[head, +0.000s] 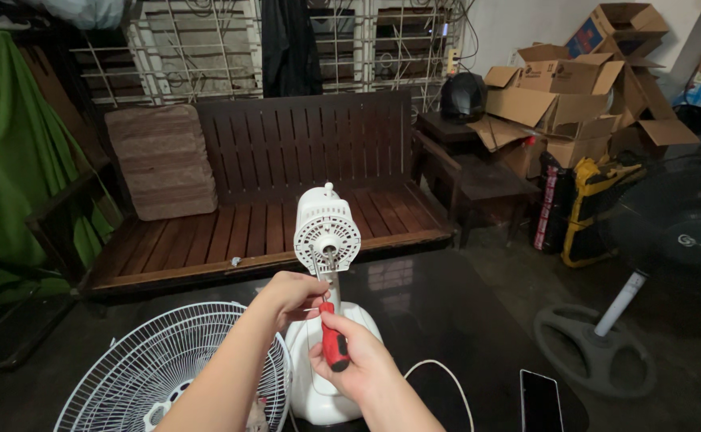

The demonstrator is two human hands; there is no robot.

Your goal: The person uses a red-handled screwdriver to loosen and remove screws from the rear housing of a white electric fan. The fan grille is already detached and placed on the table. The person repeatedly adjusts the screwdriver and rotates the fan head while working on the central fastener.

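Item: white fan motor [326, 232], frame centre, upright on its neck above the white base [318, 376]. I see my right hand [350, 360] clenched round a red screwdriver [334, 346], shaft vertical, tip pointing up beneath the motor. My left hand [290, 294], fingers curled, pinches the neck just beside the shaft, nearer the motor.

The screwdriver [334, 342] tip is hidden behind the fan neck. The bottom edge cuts off the wire guard [166, 368] and phone [541, 400].
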